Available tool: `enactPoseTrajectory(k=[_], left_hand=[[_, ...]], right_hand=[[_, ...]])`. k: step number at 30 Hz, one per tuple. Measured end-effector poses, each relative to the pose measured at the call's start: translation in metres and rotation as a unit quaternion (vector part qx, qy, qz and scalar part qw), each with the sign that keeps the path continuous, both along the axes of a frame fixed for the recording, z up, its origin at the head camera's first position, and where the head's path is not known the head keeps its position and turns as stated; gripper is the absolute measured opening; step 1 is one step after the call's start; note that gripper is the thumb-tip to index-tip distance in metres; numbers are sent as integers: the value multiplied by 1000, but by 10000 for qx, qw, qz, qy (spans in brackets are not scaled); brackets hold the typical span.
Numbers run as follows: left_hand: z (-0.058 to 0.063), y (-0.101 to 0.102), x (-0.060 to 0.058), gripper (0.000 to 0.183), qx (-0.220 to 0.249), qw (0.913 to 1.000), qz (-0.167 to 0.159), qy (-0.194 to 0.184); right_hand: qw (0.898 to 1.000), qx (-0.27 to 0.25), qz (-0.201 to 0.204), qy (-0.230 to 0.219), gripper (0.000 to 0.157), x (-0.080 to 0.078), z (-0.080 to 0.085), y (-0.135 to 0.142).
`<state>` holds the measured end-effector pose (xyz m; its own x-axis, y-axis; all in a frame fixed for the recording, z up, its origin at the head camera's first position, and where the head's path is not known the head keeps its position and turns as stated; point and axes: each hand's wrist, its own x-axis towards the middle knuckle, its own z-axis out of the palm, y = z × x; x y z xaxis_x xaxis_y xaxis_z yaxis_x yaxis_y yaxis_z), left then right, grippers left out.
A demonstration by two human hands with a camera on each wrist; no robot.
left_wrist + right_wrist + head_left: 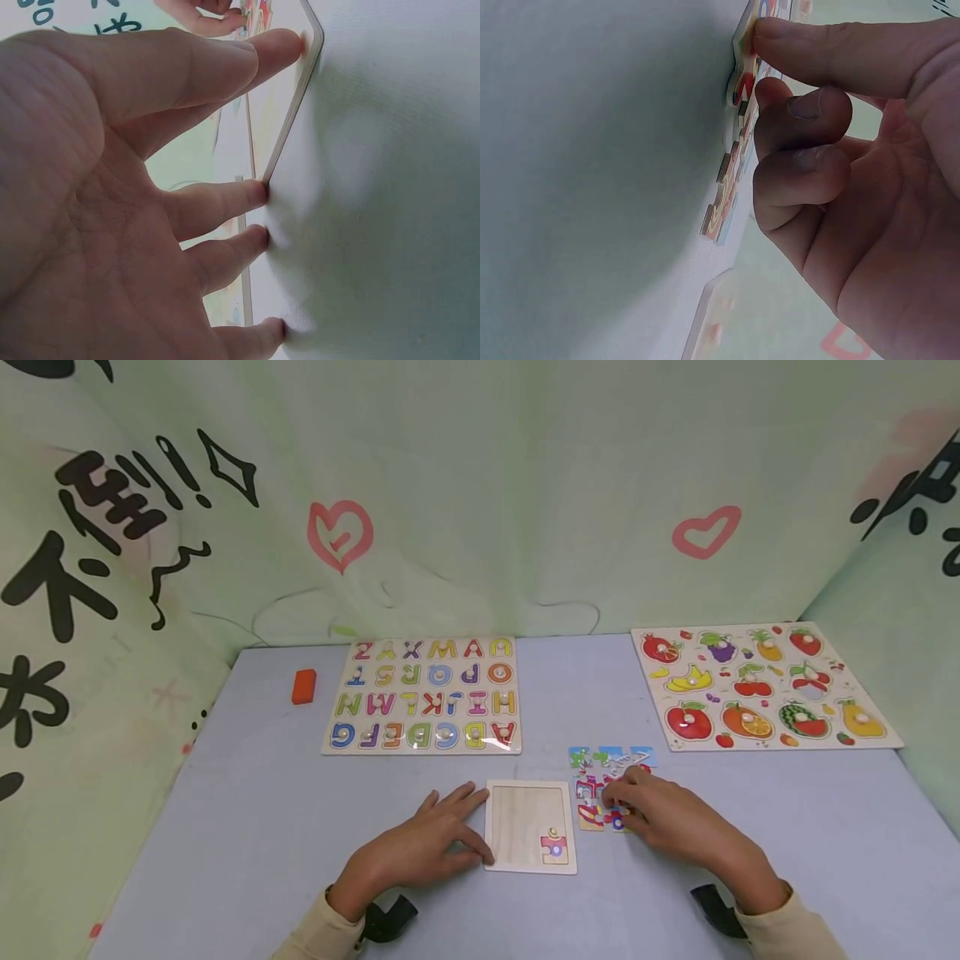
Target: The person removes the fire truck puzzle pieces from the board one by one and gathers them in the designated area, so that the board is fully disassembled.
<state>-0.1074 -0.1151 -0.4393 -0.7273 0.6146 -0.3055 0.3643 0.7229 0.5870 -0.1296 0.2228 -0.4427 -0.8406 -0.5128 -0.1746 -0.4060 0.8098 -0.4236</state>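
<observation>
A shallow wooden puzzle tray (517, 827) lies near the front of the table, with one jigsaw piece (554, 849) set in its lower right corner. My left hand (429, 837) spreads its fingers along the tray's left side, thumb and fingertip touching the rim; the left wrist view shows the fingertips (256, 193) on the tray edge and table. Right of the tray sits a block of colourful jigsaw pieces (588, 789). Over it, my right hand (675, 822) pinches a puzzle piece (746, 41) at the block's near side, other fingers curled. The fingers partly hide the block.
An alphabet board (423, 696) lies behind the tray, with an orange block (303, 687) to its left. At the back right is a fruit puzzle board (720, 681). A printed curtain (480, 510) hangs behind the table (247, 827).
</observation>
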Motion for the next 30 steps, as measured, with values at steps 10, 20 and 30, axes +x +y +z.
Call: enactPoseTrajectory(k=[10, 20, 30], left_hand=[[1, 0, -1, 14, 17, 10000, 22, -52], [2, 0, -1, 14, 53, 10000, 34, -61], [0, 0, 0, 14, 76, 10000, 28, -42]], right_hand=[[10000, 11, -40, -46, 25, -1, 0, -1], [9999, 48, -105, -67, 25, -1, 0, 0], [9998, 101, -148, -79, 29, -1, 0, -1]])
